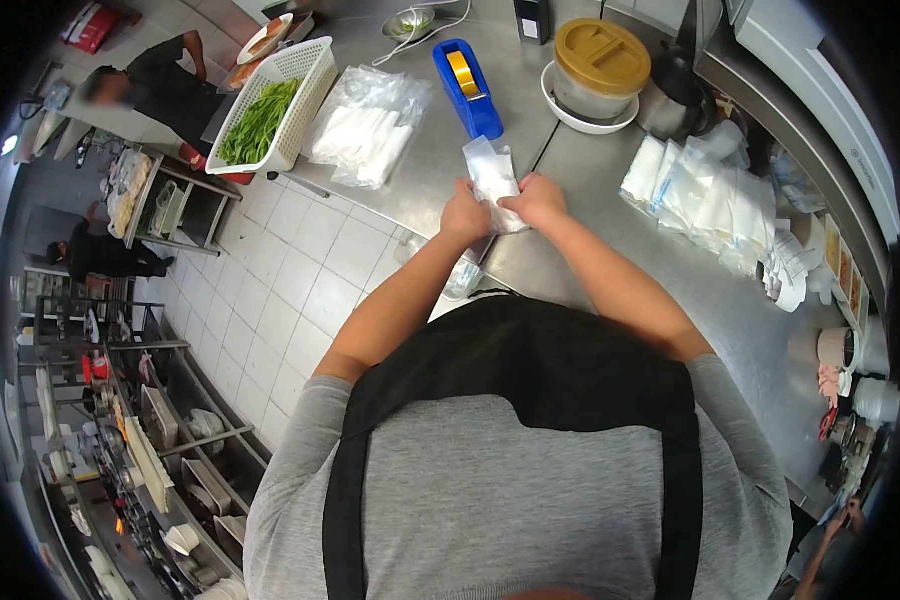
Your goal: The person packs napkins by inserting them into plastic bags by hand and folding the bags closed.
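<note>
Between my two hands is a small clear plastic bag [493, 178] with something white inside, held just over the steel counter near its front edge. My left hand [464, 213] grips the bag's left side, fingers closed. On the right side, my right hand [536, 202] pinches it with the thumb across the front. Beyond the bag stands a blue tape dispenser [470, 90] with a yellow roll. A pile of white-filled plastic bags [368, 125] lies to the left of it. What the white filling is, I cannot make out.
A white basket of green vegetables [268, 115] sits at the counter's left end. Behind my right hand are a tub with a yellow lid [600, 62] in a white bowl and a dark jug [670, 98]. More plastic bags [705, 190] lie right. Two people stand left; another person's arm shows lower right.
</note>
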Motion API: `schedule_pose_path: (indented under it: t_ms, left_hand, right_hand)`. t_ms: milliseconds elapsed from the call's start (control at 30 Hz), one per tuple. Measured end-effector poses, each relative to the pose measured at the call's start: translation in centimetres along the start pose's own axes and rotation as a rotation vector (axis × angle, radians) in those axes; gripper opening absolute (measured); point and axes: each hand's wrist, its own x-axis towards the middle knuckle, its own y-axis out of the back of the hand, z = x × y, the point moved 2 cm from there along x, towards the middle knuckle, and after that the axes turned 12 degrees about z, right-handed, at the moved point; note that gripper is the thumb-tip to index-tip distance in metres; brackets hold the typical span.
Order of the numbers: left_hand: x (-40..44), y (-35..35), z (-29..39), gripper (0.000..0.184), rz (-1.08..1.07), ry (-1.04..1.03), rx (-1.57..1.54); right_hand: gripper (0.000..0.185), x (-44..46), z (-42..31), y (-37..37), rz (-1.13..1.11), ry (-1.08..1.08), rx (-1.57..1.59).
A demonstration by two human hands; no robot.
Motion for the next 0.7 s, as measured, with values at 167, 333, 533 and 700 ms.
schedule_pose_path:
  t_ms: [167,333,533,700]
  left_hand:
    - [0.6,0.5,0.6,0.041,0.017,-0.060,0.090]
    - [0.6,0.1,0.4,0.045,0.237,-0.198,0.046]
    - [2.6,0.0,-1.0,0.055,0.041,0.003,-0.101]
    - [2.7,-0.5,0.0,0.046,-0.225,0.091,-0.661]
  right_hand:
    - [0.046,-0.1,0.2,-0.5,0.046,0.077,-0.040]
    - [0.042,0.1,0.9,-0.8,0.033,0.089,-0.003]
    - [0.038,-0.3,0.6,0.1,-0.033,0.005,0.078]
    - [0.032,-0.4,1.1,-0.1,-0.012,-0.002,0.138]
